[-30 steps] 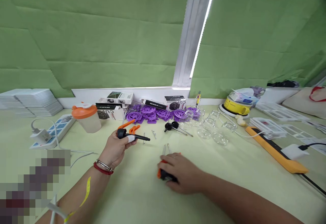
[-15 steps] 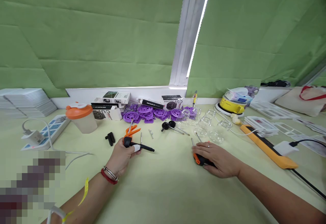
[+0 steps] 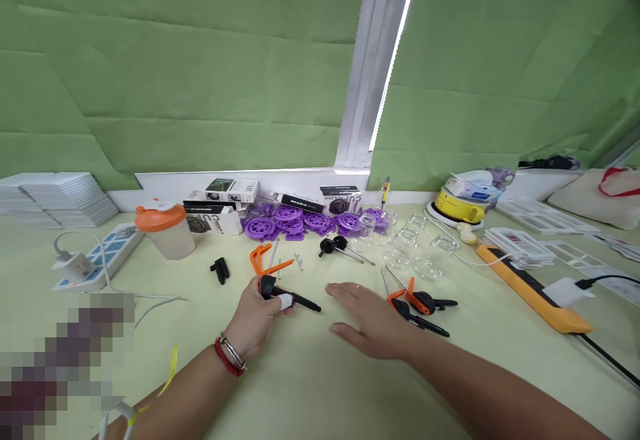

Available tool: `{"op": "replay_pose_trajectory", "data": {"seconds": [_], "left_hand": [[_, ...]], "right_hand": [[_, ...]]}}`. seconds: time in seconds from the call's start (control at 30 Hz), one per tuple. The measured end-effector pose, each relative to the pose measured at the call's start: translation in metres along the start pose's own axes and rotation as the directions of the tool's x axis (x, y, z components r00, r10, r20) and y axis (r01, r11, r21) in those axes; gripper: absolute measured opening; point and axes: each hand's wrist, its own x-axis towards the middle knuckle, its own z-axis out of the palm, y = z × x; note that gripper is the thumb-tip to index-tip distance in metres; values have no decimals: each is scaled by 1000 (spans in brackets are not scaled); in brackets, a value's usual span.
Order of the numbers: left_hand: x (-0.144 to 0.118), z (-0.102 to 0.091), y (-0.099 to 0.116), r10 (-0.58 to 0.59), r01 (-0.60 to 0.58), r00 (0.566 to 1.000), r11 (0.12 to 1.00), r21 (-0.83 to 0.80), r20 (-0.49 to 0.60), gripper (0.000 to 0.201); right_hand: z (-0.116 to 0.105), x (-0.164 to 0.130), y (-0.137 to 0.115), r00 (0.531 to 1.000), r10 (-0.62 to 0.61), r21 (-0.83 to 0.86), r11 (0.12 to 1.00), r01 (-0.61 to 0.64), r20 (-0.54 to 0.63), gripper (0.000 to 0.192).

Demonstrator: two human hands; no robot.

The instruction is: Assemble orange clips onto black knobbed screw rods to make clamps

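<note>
My left hand (image 3: 255,317) grips a black round-headed part with a long stem (image 3: 293,299), holding it just above the table with a white-tipped finger under it. Flat and spread, my right hand (image 3: 373,323) hovers over the table a short way to its right and holds nothing. Just right of that hand lie black and orange parts with metal pins (image 3: 419,303). Two orange clips (image 3: 264,260) rest beyond my left hand, and a small black piece (image 3: 220,270) lies to their left.
Purple wheels (image 3: 295,221), small boxes (image 3: 220,217) and clear glass jars (image 3: 420,250) line the back. An orange-lidded cup (image 3: 165,230) and a power strip (image 3: 95,257) stand left. An orange bar (image 3: 525,287), a yellow device (image 3: 460,207) and white trays (image 3: 530,243) sit right.
My right hand slid the black and orange parts to the right, let them go there and came back toward the middle, open. My left hand kept its part.
</note>
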Motion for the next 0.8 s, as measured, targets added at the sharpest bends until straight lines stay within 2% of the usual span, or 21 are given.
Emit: {"op": "replay_pose_trajectory", "data": {"seconds": [0.03,0.1,0.2,0.27,0.33,0.4,0.5,0.67,0.8], "left_hand": [[-3,2,-4,6,-7,1000,1000,18,8,39],[-8,5,-11,23,-24,1000,999,47,7,37],[-15,1,-20,34,-38,998,996,76,47,36],[-18,-4,-21,-10,9,989,1000,6,145,31],[-21,-9,-19,-59,70,968,997,-39,242,35],[-21,-13,-16,-84,85,966,996,8,246,43],[-16,-16,-10,-119,98,967,990,104,224,40],[-5,-25,-3,-188,175,892,982,70,411,34],[1,-34,-2,-233,238,840,970,52,490,32]], "right_hand": [[12,11,-11,998,56,44,997,-56,5,53],[34,30,-26,992,115,138,983,-123,58,32],[50,45,-33,992,113,195,973,-122,56,20],[51,47,-29,995,95,210,973,-101,38,20],[49,45,-21,996,80,241,967,-85,33,22],[46,43,-12,998,60,289,955,-64,24,25],[44,43,1,999,53,360,932,-54,12,30],[44,46,10,994,93,452,885,-113,65,30],[43,46,10,988,115,527,836,-153,103,26]]}}
